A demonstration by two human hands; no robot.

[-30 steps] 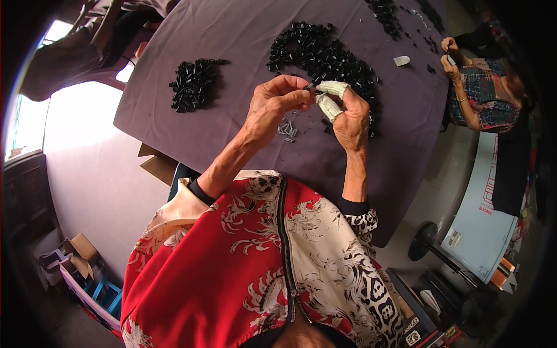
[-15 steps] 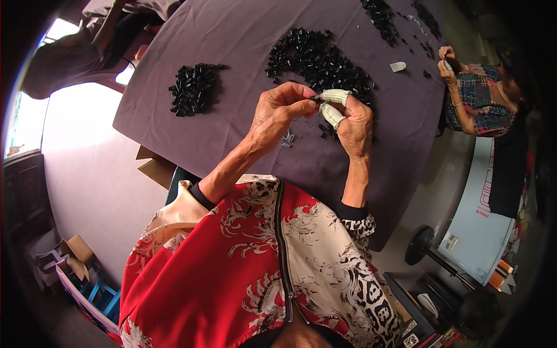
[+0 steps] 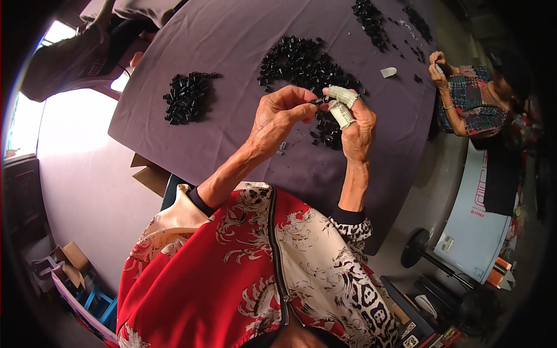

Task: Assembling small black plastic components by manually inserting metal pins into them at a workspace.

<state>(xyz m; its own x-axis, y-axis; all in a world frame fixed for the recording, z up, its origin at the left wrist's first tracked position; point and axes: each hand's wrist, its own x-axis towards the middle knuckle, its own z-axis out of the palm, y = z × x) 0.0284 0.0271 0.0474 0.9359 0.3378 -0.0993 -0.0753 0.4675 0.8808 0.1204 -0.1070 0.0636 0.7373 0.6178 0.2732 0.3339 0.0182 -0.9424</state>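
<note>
My left hand (image 3: 279, 119) pinches a small black plastic piece (image 3: 317, 101) between thumb and forefinger, above the table. Close beside it on the right, my right hand (image 3: 358, 127) wears white knitted covers (image 3: 341, 113) on thumb and forefinger. Those two fingertips are bent together in a pinch near the black piece; whatever lies between them is too small to make out. Behind and under my hands spreads a large heap of similar black pieces (image 3: 293, 61). A few small silvery metal bits (image 3: 282, 148) lie just below my left hand.
A purple-grey cloth (image 3: 238, 35) covers the table. A smaller black heap (image 3: 187, 97) sits at left, another (image 3: 371, 23) at far right. Near it lies a loose white finger cover (image 3: 388, 72). A co-worker (image 3: 464, 95) works at the right edge; another person (image 3: 69, 58) is at far left.
My right fingertips have drawn slightly away from the black piece, which stays in my left hand. The whole view has shifted a little.
</note>
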